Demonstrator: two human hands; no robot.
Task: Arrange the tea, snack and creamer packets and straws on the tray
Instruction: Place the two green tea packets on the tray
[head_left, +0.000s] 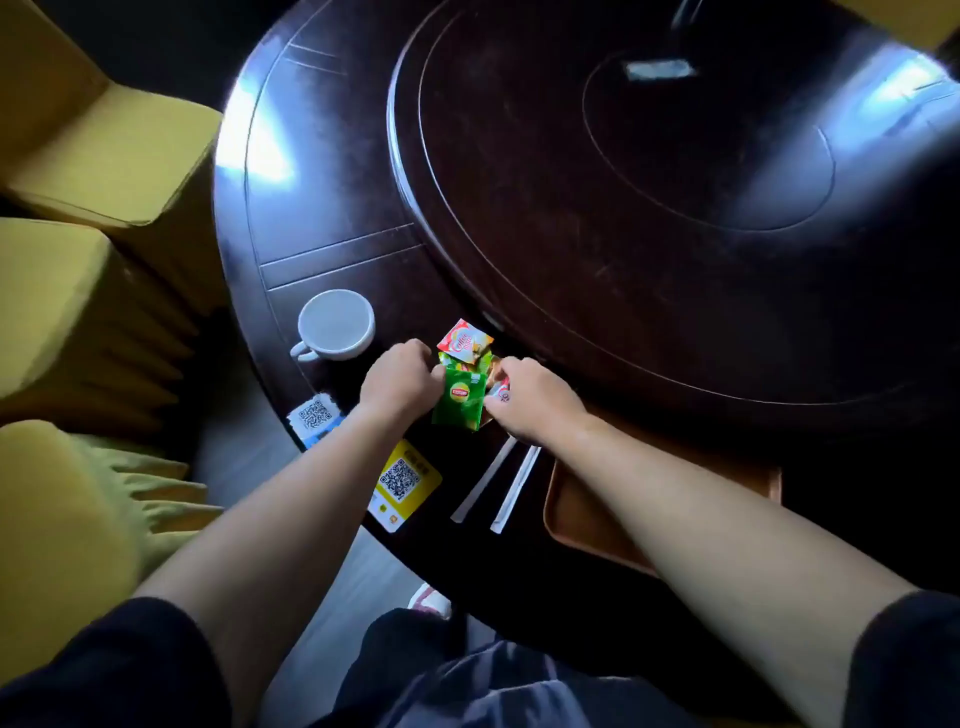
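A green tea packet stands between my two hands over the dark table. My left hand is closed on the left side of a small bunch of packets, the green one included. Behind it lies a red and white creamer packet on other green and yellow packets. My right hand pinches a small white packet at the bunch's right side. Two white wrapped straws lie side by side on the table near its front edge. The brown tray sits to the right, mostly hidden under my right forearm.
A white cup stands left of the packets. Two QR-code cards lie at the round table's near edge. A large dark turntable fills the table's middle. Yellow-covered chairs stand at the left.
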